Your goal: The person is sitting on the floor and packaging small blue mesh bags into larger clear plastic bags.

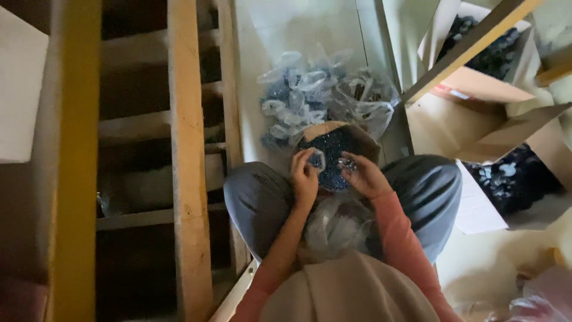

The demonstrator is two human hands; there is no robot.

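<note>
- Left hand [304, 173], centre frame: fingers pinched on a small clear bag [317, 159], held up over the box.
- Right hand [361, 175]: cupped, holding a few small dark parts [346, 164].
- Both hands sit above an open cardboard box [364, 139] of small dark pieces, between the knees.
- Filled clear bags [310, 98] piled just beyond the box, upper centre.
- Wooden ladder [187, 161] at left.
</note>
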